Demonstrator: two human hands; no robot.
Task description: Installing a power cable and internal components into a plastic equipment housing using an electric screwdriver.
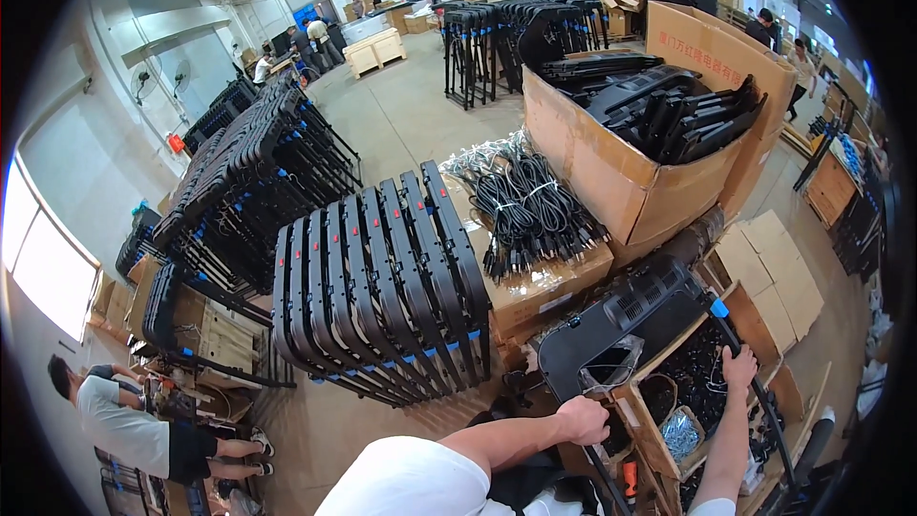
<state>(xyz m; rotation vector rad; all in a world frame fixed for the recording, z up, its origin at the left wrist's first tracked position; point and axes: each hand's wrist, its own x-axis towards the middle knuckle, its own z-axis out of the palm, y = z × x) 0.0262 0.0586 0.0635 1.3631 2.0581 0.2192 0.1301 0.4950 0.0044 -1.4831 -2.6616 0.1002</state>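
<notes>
A black frame with a rounded end and a vented panel across it lies tilted over a wooden parts box. My left hand is closed around its near left tube. On the right side tube, below a blue clip, my right hand is wrapped with the fingers over the top. A loose cable and clear plastic hang by the panel. Silver screws fill one compartment between my hands, with small black parts beyond. An orange-handled screwdriver stands near my left forearm.
Several upright black frames stand in a row ahead on the left. Bundled black cables lie on a carton. Behind it, a large carton holds black panels. A co-worker stands at the lower left.
</notes>
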